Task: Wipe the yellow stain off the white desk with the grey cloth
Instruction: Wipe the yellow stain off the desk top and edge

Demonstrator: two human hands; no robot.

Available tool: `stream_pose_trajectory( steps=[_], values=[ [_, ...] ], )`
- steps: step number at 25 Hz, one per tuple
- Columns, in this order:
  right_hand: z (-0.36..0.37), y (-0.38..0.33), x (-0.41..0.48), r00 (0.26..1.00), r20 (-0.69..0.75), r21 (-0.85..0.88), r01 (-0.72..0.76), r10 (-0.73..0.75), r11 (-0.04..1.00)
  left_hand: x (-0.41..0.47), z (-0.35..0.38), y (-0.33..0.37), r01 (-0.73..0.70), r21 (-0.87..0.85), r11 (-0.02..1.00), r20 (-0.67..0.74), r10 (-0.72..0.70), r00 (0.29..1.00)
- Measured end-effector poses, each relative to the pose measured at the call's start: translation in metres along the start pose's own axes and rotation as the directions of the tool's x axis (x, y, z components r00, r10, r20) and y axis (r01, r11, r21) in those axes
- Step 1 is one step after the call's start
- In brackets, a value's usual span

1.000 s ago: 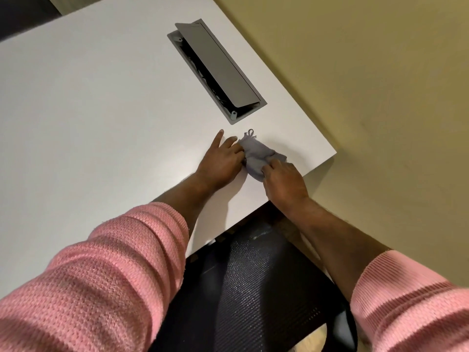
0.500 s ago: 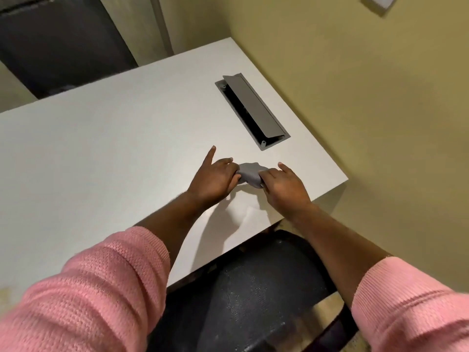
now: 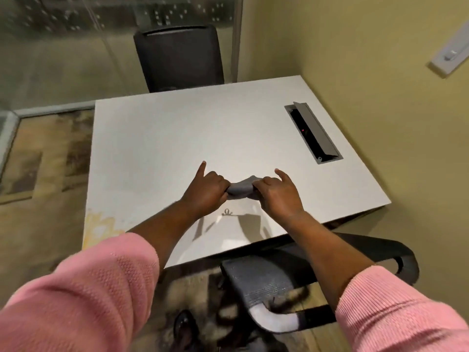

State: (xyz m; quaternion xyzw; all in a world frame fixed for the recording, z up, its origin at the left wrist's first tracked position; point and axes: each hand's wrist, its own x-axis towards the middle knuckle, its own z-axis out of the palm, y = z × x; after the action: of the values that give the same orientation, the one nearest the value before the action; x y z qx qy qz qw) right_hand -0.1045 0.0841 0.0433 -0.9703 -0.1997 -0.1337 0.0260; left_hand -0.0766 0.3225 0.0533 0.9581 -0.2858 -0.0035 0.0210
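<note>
A small grey cloth (image 3: 241, 190) is bunched between my two hands, lifted a little above the white desk (image 3: 177, 138); its shadow with a loop falls on the desk just below. My left hand (image 3: 206, 190) grips the cloth's left end, index finger pointing away. My right hand (image 3: 278, 193) grips its right end. A yellow stain (image 3: 97, 226) spreads over the desk's near left corner, well left of the cloth and partly hidden by my pink left sleeve.
An open grey cable box (image 3: 313, 133) is set into the desk at the far right. A black chair (image 3: 177, 57) stands behind the desk, another chair (image 3: 291, 283) below its near edge. A yellow wall (image 3: 380, 97) runs along the right.
The view has swung up and left, bringing the desk's left side and the stain into sight. The cloth went from lying flat under my fingers to being lifted and bunched between both hands.
</note>
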Motion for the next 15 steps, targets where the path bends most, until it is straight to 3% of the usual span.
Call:
stream_pose_trajectory(
  steps=[10,15],
  values=[
    [0.003,-0.179,0.01,0.985,0.156,-0.009,0.079,-0.077,0.997,-0.17,-0.006,-0.095,0.111,0.02,0.994,-0.014,-0.111,0.994],
    [0.021,-0.235,0.003,0.967,0.174,0.084,0.173,-0.185,0.981,-0.237,0.016,-0.117,0.175,0.013,0.985,-0.023,-0.174,0.984]
  ],
)
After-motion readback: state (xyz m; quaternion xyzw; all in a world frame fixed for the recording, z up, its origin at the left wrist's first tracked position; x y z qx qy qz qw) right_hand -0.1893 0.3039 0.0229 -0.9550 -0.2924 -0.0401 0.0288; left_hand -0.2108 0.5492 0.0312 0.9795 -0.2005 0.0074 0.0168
